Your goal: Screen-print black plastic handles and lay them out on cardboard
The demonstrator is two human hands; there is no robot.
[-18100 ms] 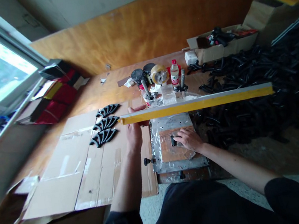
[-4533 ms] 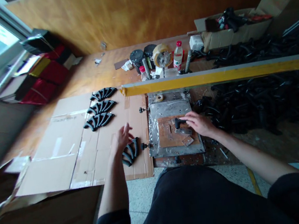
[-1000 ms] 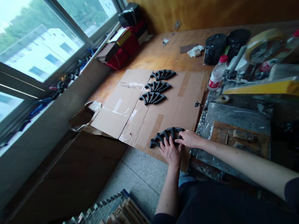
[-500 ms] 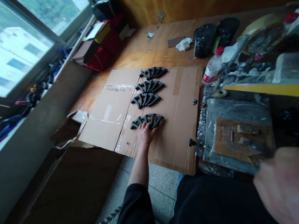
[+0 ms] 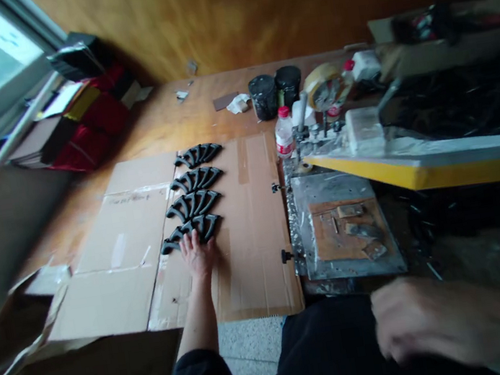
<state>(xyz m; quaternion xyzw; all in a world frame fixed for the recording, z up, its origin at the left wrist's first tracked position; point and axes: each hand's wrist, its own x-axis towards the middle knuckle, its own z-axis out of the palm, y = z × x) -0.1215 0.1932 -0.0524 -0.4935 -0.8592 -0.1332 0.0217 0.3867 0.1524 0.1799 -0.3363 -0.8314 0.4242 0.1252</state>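
Black curved handle-like pieces lie fanned out in several rows on a flattened cardboard sheet (image 5: 257, 236). My left hand (image 5: 197, 255) rests with spread fingers against the near side of the closest row of black pieces (image 5: 211, 223); its fingertips touch them. Just beyond sits another row of black pieces (image 5: 194, 204), close to the first. The farthest row of black pieces (image 5: 198, 154) is toward the back of the cardboard. My right hand (image 5: 415, 319), blurred, hovers at the lower right near my body, fingers curled in. Whatever is inside its fingers, if anything, is hidden.
Right of the cardboard are two black knobs, a metal plate (image 5: 338, 182) with wooden blocks, and a yellow-edged frame (image 5: 464, 171). A plastic bottle (image 5: 284, 135), dark pots (image 5: 263, 97) and a tape roll (image 5: 322, 86) stand behind. Stacked boxes (image 5: 81, 128) sit by the window.
My left hand has slid the closest row of black pieces away from me, narrowing its gap to the row behind. My view has turned right. The right hand is still at the lower right.
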